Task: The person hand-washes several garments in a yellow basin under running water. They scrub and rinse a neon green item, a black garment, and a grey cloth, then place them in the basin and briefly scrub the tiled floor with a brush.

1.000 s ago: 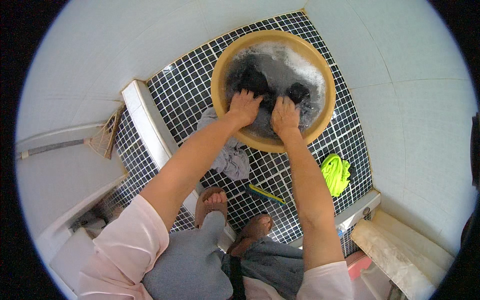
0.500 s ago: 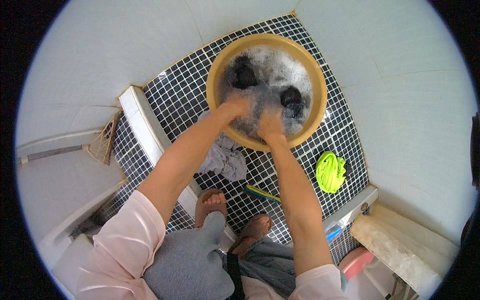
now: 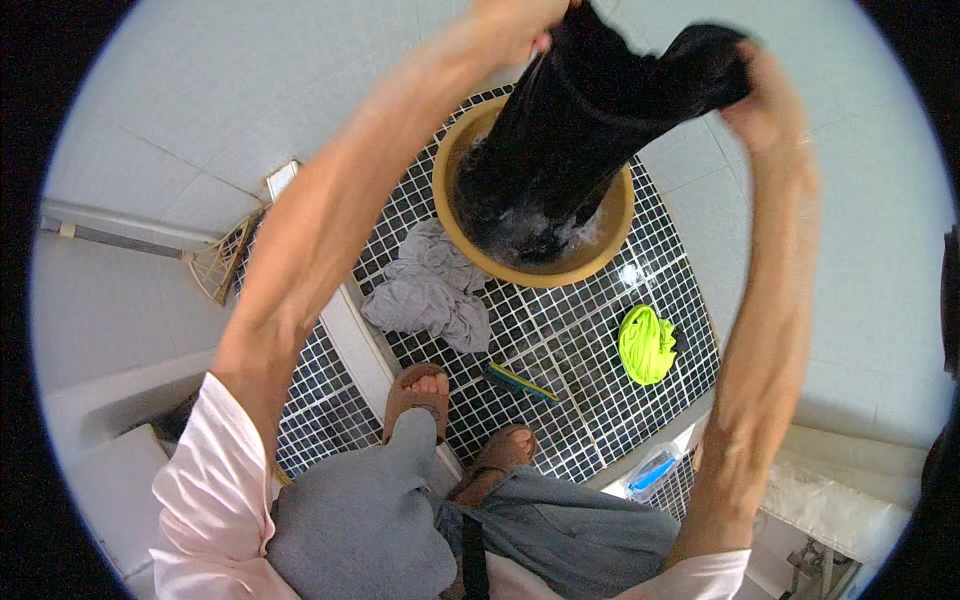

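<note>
Two hands, head view. Left hand [image 3: 530,28], partly cut off by frame, and right hand [image 3: 762,105] each pinch the black cloth [image 3: 590,115] near its upper edge, wide apart, apparently so it hangs open; lower end sits in sudsy tan basin [image 3: 555,279], likely catching drips. Basin near tiled floor [image 3: 575,325]'s far corner; grey cloth [image 3: 430,290] by left edge, neon cloth [image 3: 645,345] by right, brush [image 3: 522,382] toward near edge. Pale walls [image 3: 850,230].

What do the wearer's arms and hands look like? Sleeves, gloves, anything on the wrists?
Pale pink, loose sleeves: left sleeve creased, right sleeve mostly cut off by the frame. Forearms bare. Left hand and right hand ungloved, slightly blurred; no watch or cables visible.
</note>
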A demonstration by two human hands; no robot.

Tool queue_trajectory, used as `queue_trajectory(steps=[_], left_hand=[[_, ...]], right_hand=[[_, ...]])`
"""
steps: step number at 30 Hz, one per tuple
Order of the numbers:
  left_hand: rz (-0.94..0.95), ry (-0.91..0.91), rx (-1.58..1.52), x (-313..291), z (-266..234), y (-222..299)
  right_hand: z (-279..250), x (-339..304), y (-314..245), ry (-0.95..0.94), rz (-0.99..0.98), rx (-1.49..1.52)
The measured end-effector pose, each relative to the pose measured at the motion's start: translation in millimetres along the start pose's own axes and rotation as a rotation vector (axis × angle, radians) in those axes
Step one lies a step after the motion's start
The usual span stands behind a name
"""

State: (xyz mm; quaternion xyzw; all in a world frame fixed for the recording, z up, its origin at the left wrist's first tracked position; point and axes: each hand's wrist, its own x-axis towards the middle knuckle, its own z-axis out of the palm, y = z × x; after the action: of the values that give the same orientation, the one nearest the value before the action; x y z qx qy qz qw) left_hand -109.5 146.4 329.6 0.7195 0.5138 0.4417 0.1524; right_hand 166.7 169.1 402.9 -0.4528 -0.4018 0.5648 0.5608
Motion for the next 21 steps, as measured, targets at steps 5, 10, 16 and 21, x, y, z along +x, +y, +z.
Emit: queue_trajectory(steps=[5, 10, 16, 21], left_hand=[[-0.268, 0.153, -0.947, 54, -60, 109], [-0.302, -0.017, -0.757, 32, -21, 105], [-0.371, -0.524, -0.429, -68, 107, -11], [-0.641, -0.561, -0.194, -160, 151, -96]], right_hand=[[42, -60, -89, -0.198, -0.562, -0.151], [34, -73, -34, -0.600, -0.524, -0.693], [-22, -37, 209, -0.529, -0.190, -0.910], [-54, -66, 332, -0.351, 0.329, -1.319]])
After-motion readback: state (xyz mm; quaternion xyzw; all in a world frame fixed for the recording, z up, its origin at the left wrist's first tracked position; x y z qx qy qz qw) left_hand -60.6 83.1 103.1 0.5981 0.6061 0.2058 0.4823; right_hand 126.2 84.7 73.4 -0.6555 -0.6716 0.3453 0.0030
